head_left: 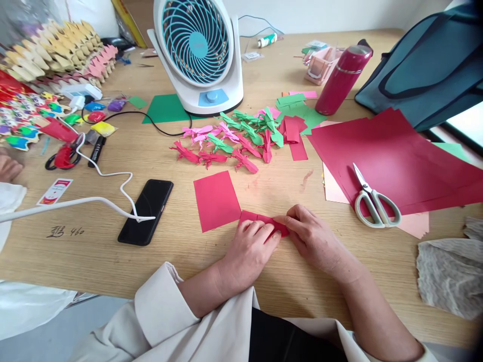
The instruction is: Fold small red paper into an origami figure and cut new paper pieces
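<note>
A folded piece of red paper [249,216] lies on the table in front of me in the head view, partly covered by my fingers. My left hand [247,254] presses it down, its fingers bent over the strip. At the strip's right end, my right hand [315,241] pinches the paper between thumb and forefinger. Just left of the strip is a flat red paper square [217,201], with one corner by the strip's end. Behind it are several folded red, pink and green paper figures [243,136]. The contact under my left fingers is hidden.
A white fan [198,45] stands at the back. To the right are scissors [375,201] on large red sheets [400,156], a red bottle [345,78] and a blue bag [426,65]. A phone [145,213] with a white cable across it lies left; another person's hand [9,166] shows at the edge.
</note>
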`<action>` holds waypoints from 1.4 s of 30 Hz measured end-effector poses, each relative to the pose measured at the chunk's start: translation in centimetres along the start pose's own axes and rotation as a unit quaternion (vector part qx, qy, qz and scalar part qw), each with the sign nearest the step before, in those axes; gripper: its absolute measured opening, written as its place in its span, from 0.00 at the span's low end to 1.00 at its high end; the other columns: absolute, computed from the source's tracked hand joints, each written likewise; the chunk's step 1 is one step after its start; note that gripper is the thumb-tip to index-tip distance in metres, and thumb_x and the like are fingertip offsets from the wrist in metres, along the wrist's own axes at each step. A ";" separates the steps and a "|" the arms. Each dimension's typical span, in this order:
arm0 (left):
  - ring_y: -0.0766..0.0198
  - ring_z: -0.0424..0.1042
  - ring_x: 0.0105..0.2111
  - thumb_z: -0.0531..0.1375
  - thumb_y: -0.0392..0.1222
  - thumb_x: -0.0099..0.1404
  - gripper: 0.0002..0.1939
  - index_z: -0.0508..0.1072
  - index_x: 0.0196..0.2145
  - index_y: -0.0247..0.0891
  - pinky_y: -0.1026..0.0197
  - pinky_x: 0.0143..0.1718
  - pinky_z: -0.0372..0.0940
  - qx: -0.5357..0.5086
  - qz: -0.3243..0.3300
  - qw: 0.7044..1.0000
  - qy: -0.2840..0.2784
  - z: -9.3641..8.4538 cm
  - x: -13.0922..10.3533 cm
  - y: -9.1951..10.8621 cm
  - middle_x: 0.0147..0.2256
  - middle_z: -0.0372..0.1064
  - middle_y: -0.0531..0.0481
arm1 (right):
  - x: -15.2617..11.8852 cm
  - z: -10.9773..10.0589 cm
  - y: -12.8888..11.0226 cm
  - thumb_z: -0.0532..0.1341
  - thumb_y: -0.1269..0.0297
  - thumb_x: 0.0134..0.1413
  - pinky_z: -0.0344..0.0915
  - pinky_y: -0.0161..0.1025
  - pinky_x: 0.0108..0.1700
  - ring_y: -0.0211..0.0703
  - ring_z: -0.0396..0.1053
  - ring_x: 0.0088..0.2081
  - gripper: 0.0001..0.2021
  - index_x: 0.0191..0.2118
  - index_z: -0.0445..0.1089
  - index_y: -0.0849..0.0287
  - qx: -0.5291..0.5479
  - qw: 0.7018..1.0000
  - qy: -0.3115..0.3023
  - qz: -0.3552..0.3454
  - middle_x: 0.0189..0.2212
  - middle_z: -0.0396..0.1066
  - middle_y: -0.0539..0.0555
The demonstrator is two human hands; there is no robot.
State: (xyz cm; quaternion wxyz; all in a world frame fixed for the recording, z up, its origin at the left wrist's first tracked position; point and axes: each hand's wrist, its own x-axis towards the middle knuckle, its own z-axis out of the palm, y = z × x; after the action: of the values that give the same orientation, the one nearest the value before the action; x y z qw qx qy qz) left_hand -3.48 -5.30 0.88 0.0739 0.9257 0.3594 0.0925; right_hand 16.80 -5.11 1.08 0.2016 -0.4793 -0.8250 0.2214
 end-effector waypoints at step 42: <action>0.55 0.66 0.45 0.54 0.39 0.71 0.27 0.57 0.66 0.41 0.50 0.47 0.60 0.127 0.045 0.989 -0.053 0.6 -0.2 0.1 0.50 0.68 0.42 | -5.6 1.5 -0.7 0.55 0.76 0.63 0.66 0.49 0.48 0.53 0.66 0.47 0.20 0.59 0.66 0.64 -0.244 0.963 0.066 0.096 0.53 0.71 0.60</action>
State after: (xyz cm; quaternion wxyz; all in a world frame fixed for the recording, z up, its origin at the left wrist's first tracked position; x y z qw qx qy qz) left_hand -3.43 -5.56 0.26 -0.0294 0.9463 0.3220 -0.0003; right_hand 18.04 -10.59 -0.48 0.1105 -0.6045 -0.7889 -0.0004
